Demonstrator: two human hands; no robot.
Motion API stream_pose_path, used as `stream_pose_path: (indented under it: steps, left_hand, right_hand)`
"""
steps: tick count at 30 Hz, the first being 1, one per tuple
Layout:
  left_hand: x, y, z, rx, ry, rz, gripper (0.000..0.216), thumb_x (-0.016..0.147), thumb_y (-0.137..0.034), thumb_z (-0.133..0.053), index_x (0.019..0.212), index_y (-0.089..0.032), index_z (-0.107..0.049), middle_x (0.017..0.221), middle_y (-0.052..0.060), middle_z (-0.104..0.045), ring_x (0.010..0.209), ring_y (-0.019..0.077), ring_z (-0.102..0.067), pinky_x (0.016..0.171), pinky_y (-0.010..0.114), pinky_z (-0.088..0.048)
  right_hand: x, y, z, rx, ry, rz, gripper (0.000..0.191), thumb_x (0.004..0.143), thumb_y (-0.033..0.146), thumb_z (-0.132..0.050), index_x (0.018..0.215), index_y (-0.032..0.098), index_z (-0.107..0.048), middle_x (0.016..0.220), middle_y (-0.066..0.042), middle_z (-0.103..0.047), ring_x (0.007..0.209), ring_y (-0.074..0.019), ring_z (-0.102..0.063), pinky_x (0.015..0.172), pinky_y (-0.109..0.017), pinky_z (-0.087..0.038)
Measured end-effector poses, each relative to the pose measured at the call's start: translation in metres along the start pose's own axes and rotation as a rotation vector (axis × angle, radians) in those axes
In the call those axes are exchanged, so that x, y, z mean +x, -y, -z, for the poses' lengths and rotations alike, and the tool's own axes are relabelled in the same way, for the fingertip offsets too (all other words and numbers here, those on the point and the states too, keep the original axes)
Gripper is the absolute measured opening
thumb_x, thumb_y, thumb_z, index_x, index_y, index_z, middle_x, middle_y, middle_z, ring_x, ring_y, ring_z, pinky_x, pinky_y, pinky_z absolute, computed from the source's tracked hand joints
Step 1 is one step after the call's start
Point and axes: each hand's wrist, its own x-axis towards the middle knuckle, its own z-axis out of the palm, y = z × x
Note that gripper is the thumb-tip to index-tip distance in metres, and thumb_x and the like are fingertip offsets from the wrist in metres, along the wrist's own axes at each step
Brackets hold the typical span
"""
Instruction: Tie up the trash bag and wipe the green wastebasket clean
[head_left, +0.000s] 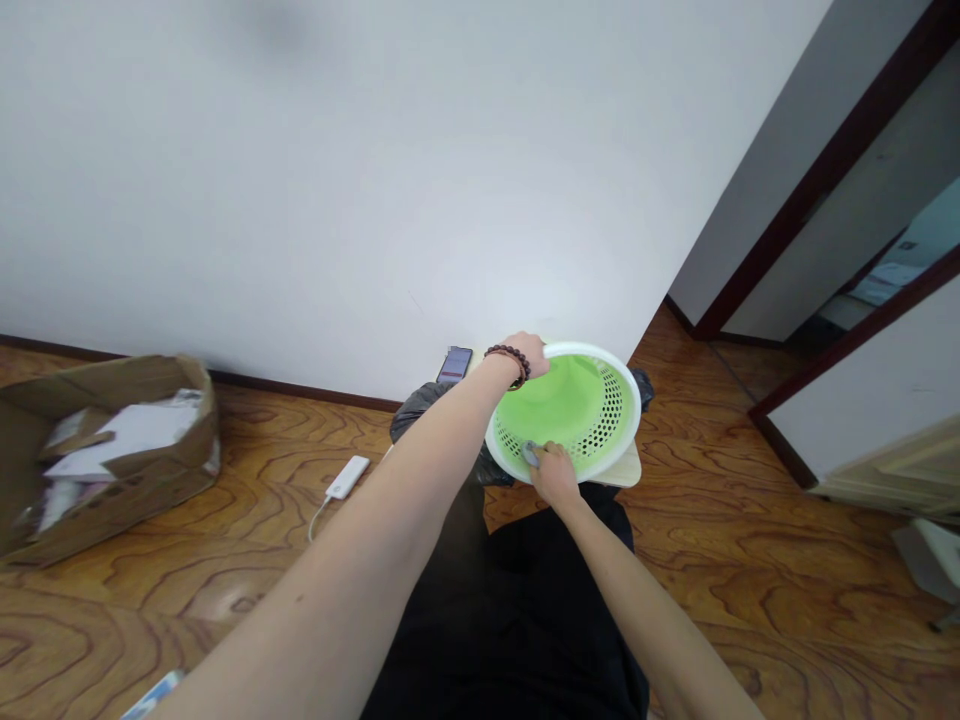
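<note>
A green perforated plastic basket (577,405) with a white rim is tilted toward me, its open mouth in view, over a small light table (628,470). My left hand (529,352), with a dark bead bracelet on the wrist, grips the far left part of the rim. My right hand (553,468) is closed at the near rim, pinching a small grey thing I cannot make out against it. A dark plastic bag (420,405) bulges out from behind the basket.
A phone (454,363) lies on the table by the wall. A white power bank (347,476) with a cable rests on the wooden floor. An open cardboard box (105,450) of papers stands at left. A doorway (862,260) opens at right.
</note>
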Motion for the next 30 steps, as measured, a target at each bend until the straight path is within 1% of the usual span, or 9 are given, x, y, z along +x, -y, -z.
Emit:
stream_pose_path:
  steps: [3,6,12,14,16,19,22,26,30]
  left_hand:
    - [-0.001,-0.001,0.000,0.001,0.005,-0.007,0.041,0.073,-0.033,-0.046,0.108,-0.018,-0.062,0.093,0.012,-0.065,0.079,0.0220,-0.063,0.065,0.028,-0.049]
    - [-0.003,-0.001,0.001,0.001,0.010,-0.003,0.042,0.073,-0.033,-0.045,0.108,-0.017,-0.062,0.095,0.013,-0.065,0.080,0.0227,-0.063,0.065,0.029,-0.049]
    - [-0.004,-0.001,0.001,0.009,0.012,-0.009,0.042,0.071,-0.034,-0.047,0.106,-0.015,-0.063,0.095,0.014,-0.065,0.081,0.0223,-0.063,0.067,0.028,-0.050]
    - [-0.004,-0.002,0.001,0.012,0.011,-0.024,0.041,0.071,-0.034,-0.048,0.104,-0.015,-0.064,0.093,0.013,-0.066,0.080,0.0223,-0.063,0.066,0.028,-0.050]
    - [-0.003,-0.004,0.001,0.011,0.010,-0.020,0.041,0.071,-0.033,-0.047,0.104,-0.015,-0.064,0.094,0.014,-0.066,0.080,0.0228,-0.063,0.066,0.029,-0.050]
    - [-0.003,-0.005,0.001,0.010,0.010,-0.009,0.042,0.071,-0.031,-0.047,0.105,-0.014,-0.063,0.095,0.014,-0.065,0.082,0.0237,-0.063,0.068,0.030,-0.050]
    - [-0.003,-0.005,0.001,0.011,0.003,-0.022,0.042,0.071,-0.032,-0.047,0.107,-0.016,-0.063,0.095,0.014,-0.066,0.082,0.0241,-0.063,0.068,0.031,-0.050]
    - [-0.002,-0.008,0.002,-0.024,0.030,-0.036,0.042,0.072,-0.032,-0.046,0.108,-0.018,-0.062,0.093,0.012,-0.066,0.077,0.0229,-0.063,0.063,0.030,-0.050]
    - [-0.001,-0.010,0.002,-0.019,0.026,-0.029,0.043,0.071,-0.033,-0.047,0.108,-0.017,-0.062,0.093,0.013,-0.065,0.077,0.0226,-0.063,0.061,0.029,-0.050]
  right_hand:
    - [0.004,0.004,0.007,-0.016,0.036,0.169,0.032,0.083,0.017,-0.044,0.110,0.022,-0.059,0.101,-0.007,-0.054,0.093,-0.0197,-0.046,0.082,-0.029,-0.032]
    - [0.009,-0.010,0.020,-0.115,0.059,0.256,0.031,0.082,0.011,-0.041,0.105,0.018,-0.061,0.098,-0.009,-0.054,0.091,-0.0199,-0.047,0.080,-0.029,-0.033]
    - [0.021,-0.057,0.049,-0.267,-0.137,0.072,0.032,0.085,0.009,-0.034,0.103,0.015,-0.060,0.100,-0.012,-0.053,0.093,-0.0219,-0.045,0.082,-0.032,-0.031]
    - [0.022,-0.067,0.050,-0.296,-0.159,0.040,0.032,0.085,0.009,-0.033,0.100,0.013,-0.061,0.100,-0.013,-0.052,0.094,-0.0231,-0.044,0.083,-0.033,-0.030]
    - [0.018,-0.070,0.044,-0.310,-0.138,0.026,0.032,0.084,0.008,-0.033,0.097,0.011,-0.063,0.100,-0.015,-0.052,0.096,-0.0244,-0.043,0.083,-0.034,-0.030]
    - [0.010,-0.065,0.025,-0.300,-0.094,-0.010,0.032,0.082,0.007,-0.035,0.097,0.008,-0.063,0.102,-0.018,-0.052,0.099,-0.0263,-0.042,0.083,-0.035,-0.030]
    - [0.005,-0.051,0.008,-0.250,-0.066,-0.091,0.032,0.081,0.008,-0.036,0.099,0.006,-0.063,0.105,-0.019,-0.052,0.101,-0.0274,-0.042,0.083,-0.036,-0.031]
    - [0.008,-0.026,0.000,-0.099,0.066,-0.188,0.031,0.081,0.013,-0.041,0.100,0.008,-0.064,0.105,-0.019,-0.053,0.101,-0.0264,-0.044,0.083,-0.034,-0.033]
    - [0.011,0.000,-0.001,0.045,0.120,-0.123,0.033,0.082,0.018,-0.041,0.109,0.013,-0.060,0.105,-0.014,-0.054,0.097,-0.0225,-0.047,0.082,-0.031,-0.035]
